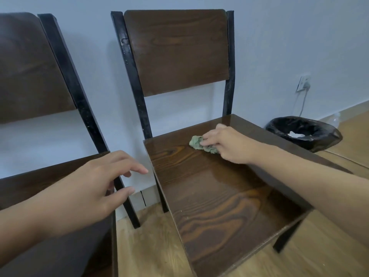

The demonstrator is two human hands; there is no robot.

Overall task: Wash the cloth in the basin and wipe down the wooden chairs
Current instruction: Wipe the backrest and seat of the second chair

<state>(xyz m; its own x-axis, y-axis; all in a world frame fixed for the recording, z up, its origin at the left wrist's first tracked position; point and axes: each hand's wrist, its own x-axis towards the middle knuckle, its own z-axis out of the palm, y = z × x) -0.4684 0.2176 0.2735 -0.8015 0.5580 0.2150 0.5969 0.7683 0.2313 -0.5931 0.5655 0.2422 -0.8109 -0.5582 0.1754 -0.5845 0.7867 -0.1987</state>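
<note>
A dark wooden chair (209,200) with a black metal frame stands against the wall in the middle of the view. Its seat looks wet and glossy. My right hand (227,144) presses a crumpled green cloth (197,143) onto the back part of that seat. A second chair (36,72) of the same kind stands to the left. My left hand (93,188) hovers over the gap between the two chairs, fingers spread, holding nothing. No basin is in view.
A bin lined with a black bag (303,132) sits on the floor right of the chair, with white paper inside. A wall socket (303,82) with a white cable is above it. The floor (155,246) is light wood.
</note>
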